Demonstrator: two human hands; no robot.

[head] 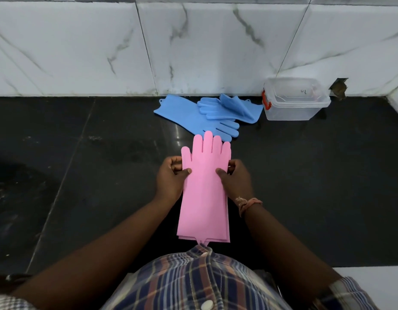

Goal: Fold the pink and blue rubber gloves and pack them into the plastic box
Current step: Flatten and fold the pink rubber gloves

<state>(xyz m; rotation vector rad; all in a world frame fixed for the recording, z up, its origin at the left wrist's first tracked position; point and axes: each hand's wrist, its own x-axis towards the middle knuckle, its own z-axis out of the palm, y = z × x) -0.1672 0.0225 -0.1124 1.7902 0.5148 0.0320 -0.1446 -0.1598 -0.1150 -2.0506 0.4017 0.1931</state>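
Note:
The pink gloves (204, 193) lie stacked flat on the dark counter in front of me, fingers pointing away, cuffs near my shirt. My left hand (171, 177) pinches the stack's left edge by the thumb, and my right hand (235, 177) pinches its right edge. Two blue gloves (189, 113) lie farther back by the wall, one flat and one partly crumpled on top of it. The clear plastic box (296, 101) with an orange latch stands open at the back right, next to the blue gloves.
The black stone counter (92, 175) meets a white marble-tiled wall (193, 45) at the back. A hole in the wall (339, 87) shows just right of the box. A white surface edges the counter on the right.

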